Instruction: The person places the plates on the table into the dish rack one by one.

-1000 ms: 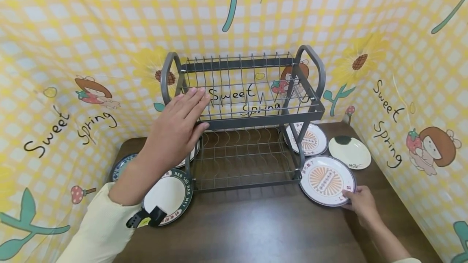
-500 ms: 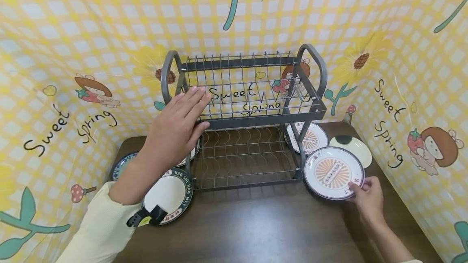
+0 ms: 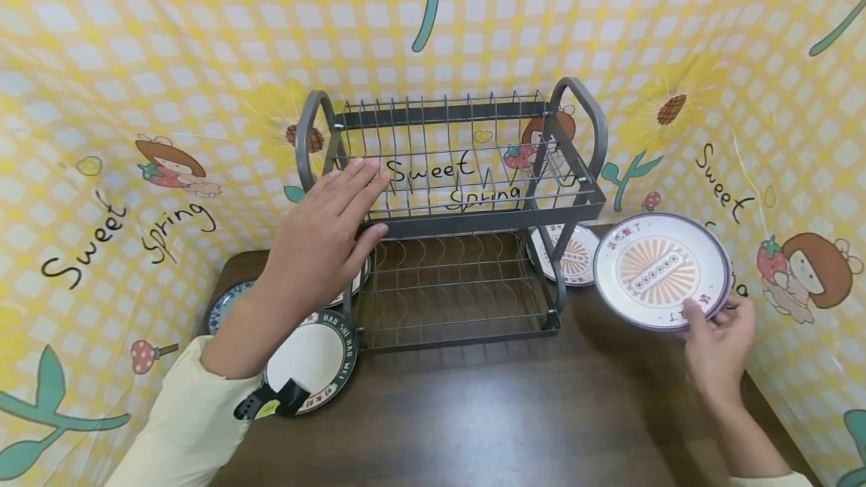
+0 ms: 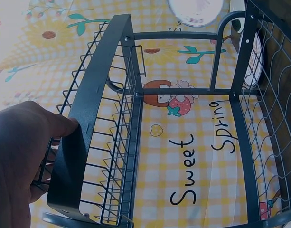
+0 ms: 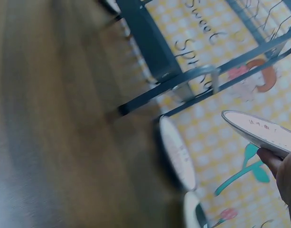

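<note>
My right hand (image 3: 720, 344) pinches the rim of a round white plate (image 3: 659, 261) with an orange sunburst pattern, thumb on top and fingers beneath. The plate is raised above the table to the right of a grey two-tier dish rack (image 3: 467, 224). It also shows nearly edge-on in the right wrist view, where the right hand (image 5: 286, 175) is partly cut off. My left hand (image 3: 321, 235) grips the left front of the rack's upper tier. In the left wrist view, its thumb (image 4: 64, 124) presses the front bar while the fingers reach past the wires.
A similar sunburst plate (image 3: 568, 255) lies behind the rack's right leg. A pale plate with a dark patch (image 5: 190, 211) shows in the right wrist view. Left of the rack lie a green-rimmed plate (image 3: 311, 359) and a blue-patterned dish (image 3: 226, 303). Patterned cloth (image 3: 203, 36) surrounds the table.
My right hand has lifted the sunburst plate off the table, up and to the right; it now covers the pale plate in the head view. The left hand stays on the rack.
</note>
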The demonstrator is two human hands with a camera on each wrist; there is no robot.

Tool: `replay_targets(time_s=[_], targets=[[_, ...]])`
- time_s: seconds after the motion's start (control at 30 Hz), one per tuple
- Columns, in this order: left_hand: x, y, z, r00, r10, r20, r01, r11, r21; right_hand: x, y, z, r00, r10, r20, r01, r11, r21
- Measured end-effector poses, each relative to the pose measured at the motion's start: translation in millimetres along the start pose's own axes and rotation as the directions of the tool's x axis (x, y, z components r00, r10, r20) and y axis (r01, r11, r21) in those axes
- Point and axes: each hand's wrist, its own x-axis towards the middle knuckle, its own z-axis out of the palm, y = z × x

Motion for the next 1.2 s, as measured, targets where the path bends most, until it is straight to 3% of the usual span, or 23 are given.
replay_targets(time_s=[0.1,0.2,0.37,0.43,0.53,0.6,0.67,0.8,0.9,1.03,1.2], targets=[[0.0,0.0,-0.4,1.000,0.001,-0.004,-0.001,1.000,0.003,-1,-10,5.0,0.999,-0.039,0.022,0.038,0.999,0.008],[-0.2,-0.3,-0.3,1.000,0.000,-0.007,0.000,1.000,0.003,-1,-17,9.3,0.996,-0.086,0.030,0.088,0.993,-0.075],[-0.1,-0.3,0.6,1.000,0.005,-0.013,-0.005,1.000,0.001,-1,-25,15.9,0.977,-0.210,0.046,0.214,0.968,-0.129],[-0.1,-0.1,0.7,1.000,0.007,-0.018,-0.007,1.000,-0.001,-2,-28,19.5,0.959,-0.280,0.051,0.285,0.947,-0.151],[0.0,0.1,0.6,1.000,0.005,-0.019,-0.005,1.000,-0.003,-3,-36,26.4,0.920,-0.392,0.031,0.384,0.880,-0.278],[0.0,-0.1,0.4,1.000,0.004,-0.019,-0.004,1.000,-0.004,-4,-42,31.7,0.895,-0.446,0.018,0.424,0.837,-0.346],[-0.1,-0.2,0.4,1.000,0.003,-0.019,-0.003,1.000,-0.006,-4,-48,36.7,0.879,-0.477,0.013,0.448,0.817,-0.363],[-0.5,-0.6,0.5,1.000,0.002,-0.026,-0.002,1.000,-0.007,-3,-58,44.3,0.859,-0.511,0.029,0.494,0.813,-0.310],[-0.7,-0.5,0.6,1.000,0.001,-0.026,-0.001,1.000,-0.004,-1,-61,47.5,0.814,-0.580,0.040,0.566,0.775,-0.281],[-1.1,-0.2,1.2,1.000,-0.001,-0.017,0.001,1.000,-0.004,-2,-70,53.5,0.773,-0.635,0.008,0.607,0.735,-0.301],[-1.0,-0.8,1.5,1.000,0.001,-0.018,-0.001,1.000,-0.009,-4,-85,62.0,0.769,-0.639,-0.024,0.601,0.736,-0.313]])
